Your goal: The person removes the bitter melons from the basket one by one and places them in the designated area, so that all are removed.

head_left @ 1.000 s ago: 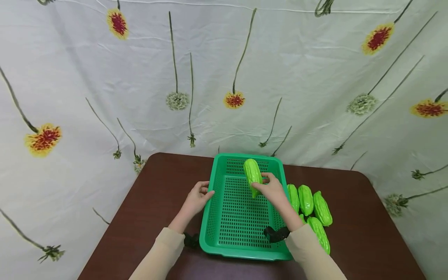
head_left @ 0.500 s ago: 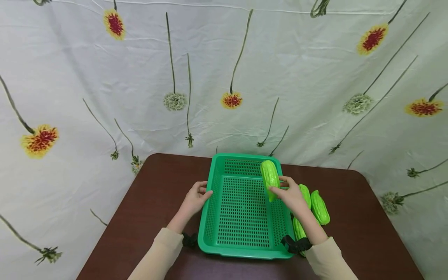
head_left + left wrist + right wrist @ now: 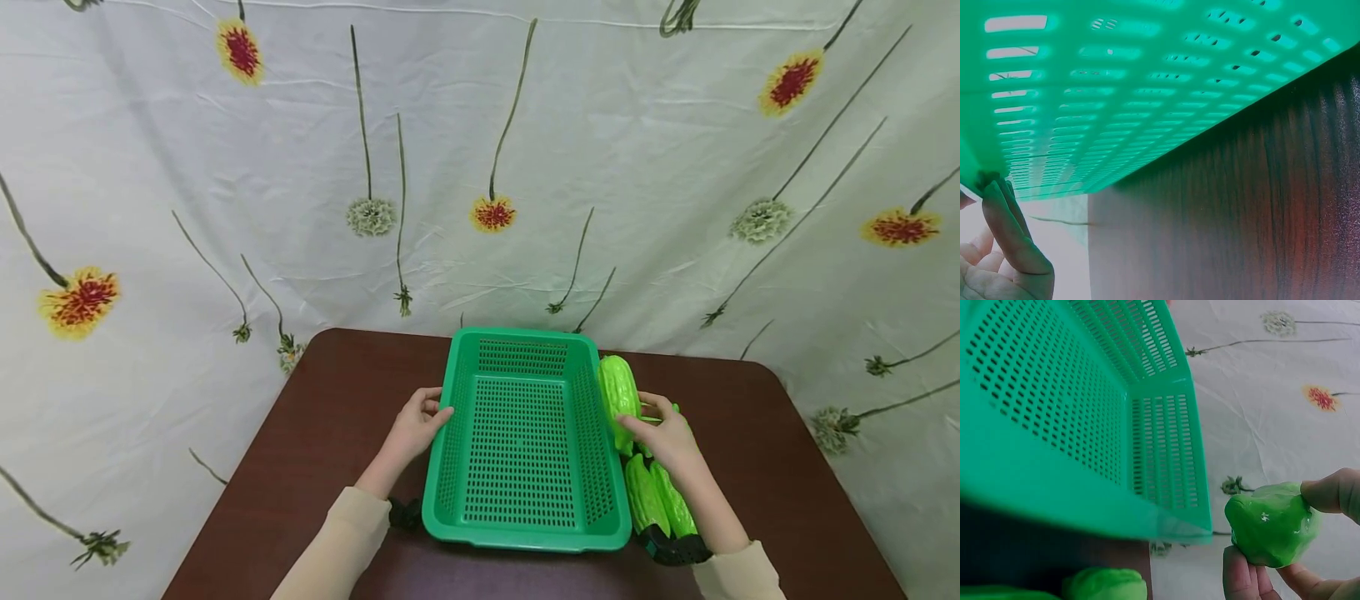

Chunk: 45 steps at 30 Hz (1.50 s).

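Note:
A green plastic basket [image 3: 521, 442] with slotted walls stands on the table. My left hand [image 3: 414, 423] holds its left rim, thumb at the top edge and fingers against the outside; the left wrist view shows those fingers [image 3: 1007, 228] by the slotted wall. My right hand [image 3: 670, 437] grips a bright green bitter melon [image 3: 618, 392] between thumb and fingers, just outside the basket's right rim. In the right wrist view this bitter melon [image 3: 1272, 525] appears end-on, beside the basket's corner. Below it, more bitter melons [image 3: 647, 498] lie on the table, partly hidden by the right hand and wrist.
The dark brown wooden table [image 3: 360, 375] reaches back to a pale hanging cloth [image 3: 300, 167] printed with flowers. A black strap [image 3: 671, 546] with a camera circles the right wrist.
My right hand has carried the bitter melon rightward, from over the basket to beyond its right rim, close to the other bitter melons. The left hand stays at the left rim.

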Tool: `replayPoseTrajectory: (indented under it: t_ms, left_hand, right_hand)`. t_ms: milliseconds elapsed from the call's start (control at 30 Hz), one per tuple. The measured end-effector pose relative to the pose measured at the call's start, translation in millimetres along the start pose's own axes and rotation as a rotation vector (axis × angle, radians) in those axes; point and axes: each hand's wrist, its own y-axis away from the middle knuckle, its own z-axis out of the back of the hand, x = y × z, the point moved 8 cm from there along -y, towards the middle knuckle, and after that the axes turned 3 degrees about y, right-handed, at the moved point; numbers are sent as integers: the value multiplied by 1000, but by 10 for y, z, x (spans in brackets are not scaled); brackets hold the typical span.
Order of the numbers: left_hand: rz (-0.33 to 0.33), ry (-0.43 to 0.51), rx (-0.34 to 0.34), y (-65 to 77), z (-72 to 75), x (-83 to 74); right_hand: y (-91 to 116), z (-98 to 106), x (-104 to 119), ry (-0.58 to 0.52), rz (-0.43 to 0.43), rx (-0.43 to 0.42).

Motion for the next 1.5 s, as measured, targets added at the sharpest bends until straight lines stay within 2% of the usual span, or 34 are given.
replayPoseTrajectory:
  t_ms: [233,500,833,1233,1500]
  left_hand:
    - [-1,5,8,-3,4,1]
    - [-1,3,9,-6,4,-13]
    - [10,-1,3,-1,-1,-9]
    - [-3,-6,11,-10,-7,-12]
    - [-3,-1,23,-11,-2,-8]
  right_hand:
    - [73,211,-173,36,-45,-33]
    - [177,363,-430,70,-93,-43]
    - [248,449,-745,81,-153,-35]
    - [381,612,-1238,66,-260,-24]
    - [489,664,-1523,103,-316,-10]
